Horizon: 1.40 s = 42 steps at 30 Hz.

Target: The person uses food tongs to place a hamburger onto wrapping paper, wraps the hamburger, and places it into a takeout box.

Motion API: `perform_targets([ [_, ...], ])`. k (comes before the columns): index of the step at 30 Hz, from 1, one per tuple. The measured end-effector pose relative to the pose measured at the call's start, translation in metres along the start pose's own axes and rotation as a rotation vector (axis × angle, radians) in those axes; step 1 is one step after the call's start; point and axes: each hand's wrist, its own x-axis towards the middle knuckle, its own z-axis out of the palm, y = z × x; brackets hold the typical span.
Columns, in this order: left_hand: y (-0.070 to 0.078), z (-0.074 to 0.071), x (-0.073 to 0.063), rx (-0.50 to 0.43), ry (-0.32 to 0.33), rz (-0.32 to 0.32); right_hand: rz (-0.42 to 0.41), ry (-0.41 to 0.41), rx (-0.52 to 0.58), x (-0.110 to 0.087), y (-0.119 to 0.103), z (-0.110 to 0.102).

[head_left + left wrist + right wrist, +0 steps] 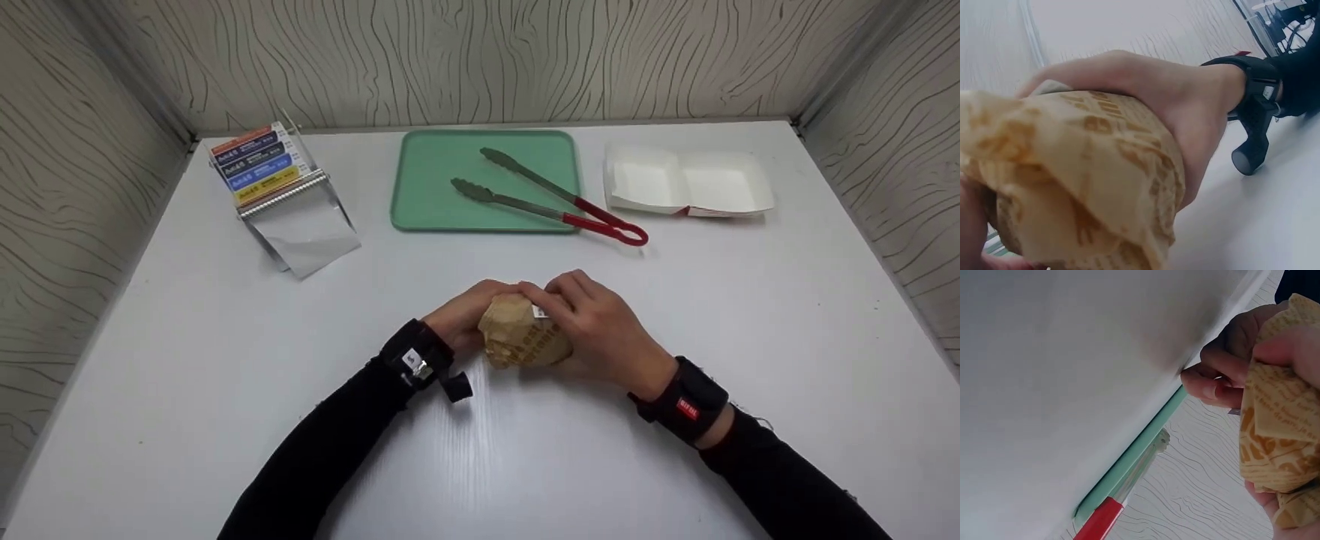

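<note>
A round bundle wrapped in crinkled brown printed paper [517,334] is held between both hands close over the table; its contents are hidden. The left hand [466,311] grips its left side, most of the fingers concealed behind the paper. On the right, the right hand [604,330] holds the bundle with curled fingers at its upper right. A small white label [540,311] with dark print shows on the paper beside the right hand's fingers. Folds and brown lettering on the wrapping paper [1100,163] fill much of the left wrist view.
Beyond the hands lies a green tray [420,202] with red-handled metal tongs [574,217] across it, handles over its edge. A white open carton [724,184] stands at the back right. At the left is a metal rack [281,195] with coloured boxes and a white sheet.
</note>
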Motion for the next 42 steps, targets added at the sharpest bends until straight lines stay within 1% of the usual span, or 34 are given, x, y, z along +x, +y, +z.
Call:
perform_targets([
  [2, 0.001, 0.002, -0.001, 0.017, 0.001, -0.004, 0.002, 0.002, 0.007, 0.0, 0.0, -0.001],
  [7, 0.003, 0.005, -0.002, 0.013, -0.009, -0.015, -0.01, 0.015, 0.012, -0.001, 0.0, -0.004],
  [9, 0.004, 0.005, -0.002, 0.022, 0.007, 0.002, -0.018, 0.025, 0.014, -0.001, 0.001, -0.004],
  [11, 0.004, 0.004, -0.001, 0.059, 0.047, 0.073, -0.033, 0.032, 0.008, -0.001, 0.001, -0.004],
  [14, 0.004, 0.001, 0.001, 0.102, 0.091, 0.221, -0.038, 0.037, -0.001, 0.0, 0.002, -0.005],
  [16, 0.005, -0.002, 0.001, 0.119, 0.096, 0.302, -0.036, 0.033, -0.011, 0.001, 0.002, -0.005],
  [17, 0.005, -0.003, 0.001, 0.125, 0.083, 0.321, -0.031, 0.03, -0.013, 0.001, 0.002, -0.005],
  [19, 0.007, -0.005, 0.001, 0.138, 0.052, 0.318, -0.023, 0.03, -0.012, 0.002, 0.002, -0.005],
  [22, 0.009, -0.008, -0.001, 0.163, -0.016, 0.292, -0.026, 0.025, -0.037, 0.002, 0.002, -0.005],
  [23, 0.01, -0.009, -0.003, 0.166, -0.043, 0.292, -0.023, 0.022, -0.048, 0.003, 0.003, -0.004],
  [27, 0.015, -0.016, -0.011, 0.125, -0.144, 0.273, -0.009, -0.015, -0.092, 0.003, 0.006, -0.002],
  [28, 0.015, -0.018, -0.013, 0.135, -0.174, 0.279, -0.006, -0.028, -0.096, 0.003, 0.007, -0.002],
  [29, 0.015, -0.019, -0.015, 0.164, -0.197, 0.282, -0.006, -0.04, -0.097, 0.003, 0.008, -0.002],
  [30, 0.015, -0.019, -0.017, 0.199, -0.21, 0.271, -0.006, -0.054, -0.097, 0.002, 0.009, -0.001],
  [31, 0.014, -0.018, -0.019, 0.253, -0.225, 0.277, -0.002, -0.064, -0.093, 0.002, 0.01, -0.001],
  [34, 0.009, -0.011, -0.019, 0.39, -0.215, 0.312, 0.019, -0.096, -0.066, 0.0, 0.011, -0.002],
  [36, 0.005, -0.005, -0.017, 0.436, -0.165, 0.324, 0.038, -0.111, -0.039, -0.002, 0.012, -0.003],
  [38, 0.002, -0.001, -0.014, 0.433, -0.117, 0.343, 0.055, -0.127, -0.015, -0.003, 0.012, -0.003],
  [41, -0.001, 0.0, -0.013, 0.403, -0.06, 0.341, 0.07, -0.146, 0.009, -0.005, 0.012, -0.003],
  [42, -0.002, 0.0, -0.013, 0.391, -0.052, 0.337, 0.074, -0.151, 0.011, -0.005, 0.011, -0.003],
])
